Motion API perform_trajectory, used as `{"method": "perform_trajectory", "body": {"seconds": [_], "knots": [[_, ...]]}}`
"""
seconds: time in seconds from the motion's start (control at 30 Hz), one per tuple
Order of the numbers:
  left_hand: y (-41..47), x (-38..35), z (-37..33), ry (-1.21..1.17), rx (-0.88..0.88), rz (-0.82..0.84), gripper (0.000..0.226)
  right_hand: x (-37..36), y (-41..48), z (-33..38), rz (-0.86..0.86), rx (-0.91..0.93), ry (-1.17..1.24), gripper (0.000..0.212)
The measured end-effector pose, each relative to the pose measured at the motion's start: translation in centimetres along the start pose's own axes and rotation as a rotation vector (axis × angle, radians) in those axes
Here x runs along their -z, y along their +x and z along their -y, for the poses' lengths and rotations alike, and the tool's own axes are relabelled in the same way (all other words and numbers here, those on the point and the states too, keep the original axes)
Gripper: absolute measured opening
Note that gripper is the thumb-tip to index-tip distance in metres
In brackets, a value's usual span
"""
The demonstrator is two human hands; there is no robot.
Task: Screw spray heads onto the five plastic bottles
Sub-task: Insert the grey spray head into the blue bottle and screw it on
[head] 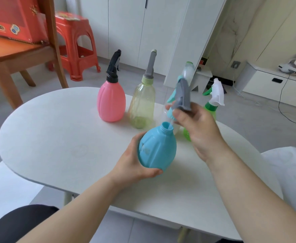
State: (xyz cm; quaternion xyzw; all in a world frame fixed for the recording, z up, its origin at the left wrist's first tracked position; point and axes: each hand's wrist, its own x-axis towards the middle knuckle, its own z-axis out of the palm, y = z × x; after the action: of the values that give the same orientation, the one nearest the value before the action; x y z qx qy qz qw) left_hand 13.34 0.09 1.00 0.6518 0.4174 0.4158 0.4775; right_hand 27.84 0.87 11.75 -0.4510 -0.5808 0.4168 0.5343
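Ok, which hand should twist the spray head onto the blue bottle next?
Right. The right hand holds the grey spray head over the open neck of the blue bottle; the left hand grips its body, likely best used to steady it.

Head camera, facing down, near table (47, 134)

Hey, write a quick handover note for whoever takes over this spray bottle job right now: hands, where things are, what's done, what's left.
Left hand: grips the blue bottle, tilted, neck open.
Right hand: holds the grey and teal spray head above that neck, tube tip entering it, not screwed on.
Done: the pink bottle, yellow-green bottle and green bottle stand at the back of the table with heads on.
Unclear: the clear bottle is mostly hidden behind the right hand.
Left: seat and screw the head onto the blue bottle, then check the clear one.
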Motion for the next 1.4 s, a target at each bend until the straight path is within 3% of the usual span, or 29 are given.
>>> {"method": "perform_trajectory", "body": {"seconds": [0.17, 0.4, 0.5, 0.6, 0.83, 1.07, 1.13, 1.23, 1.33, 1.4], "knots": [[0.0, -0.7, -0.2, 0.033, -0.008, -0.049, 0.081, 0.2, -0.8, -1.8, 0.051, -0.055, 0.002, 0.018], [-0.1, -1.2, -0.2, 0.091, 0.049, -0.086, 0.092, 0.4, -1.0, -1.8, 0.128, 0.008, -0.133, 0.025], [-0.4, -1.7, -0.2, 0.088, 0.060, -0.114, 0.097, 0.0, -1.1, -2.1, -0.004, 0.032, -0.236, 0.026], [-0.7, -1.6, -0.3, 0.108, 0.024, -0.037, 0.102, -0.4, -1.7, -2.6, -0.187, 0.087, -0.338, 0.031], [0.7, -0.1, -1.0, 0.051, 0.053, 0.079, 0.100, -0.7, -1.4, -2.4, -0.139, 0.036, -0.297, 0.034], [-0.2, -3.5, -1.5, 0.228, -0.024, -0.219, 0.100, -1.0, -1.7, -3.0, -0.195, 0.104, -0.423, 0.026], [-0.3, -3.0, -1.5, 0.245, -0.042, -0.152, 0.104, -0.8, -1.6, -3.1, -0.185, 0.086, -0.376, 0.021], [0.0, -0.7, -1.7, 0.134, 0.018, 0.070, 0.106, -0.1, -1.8, -3.0, -0.020, 0.047, -0.187, 0.018], [0.6, 1.0, -2.1, -0.001, 0.052, 0.288, 0.092, 0.6, -2.2, -2.8, 0.170, 0.014, -0.029, 0.017], [0.7, 0.9, -2.2, -0.037, 0.067, 0.301, 0.082, 0.8, -2.2, -2.6, 0.224, -0.019, 0.003, 0.018]]}}
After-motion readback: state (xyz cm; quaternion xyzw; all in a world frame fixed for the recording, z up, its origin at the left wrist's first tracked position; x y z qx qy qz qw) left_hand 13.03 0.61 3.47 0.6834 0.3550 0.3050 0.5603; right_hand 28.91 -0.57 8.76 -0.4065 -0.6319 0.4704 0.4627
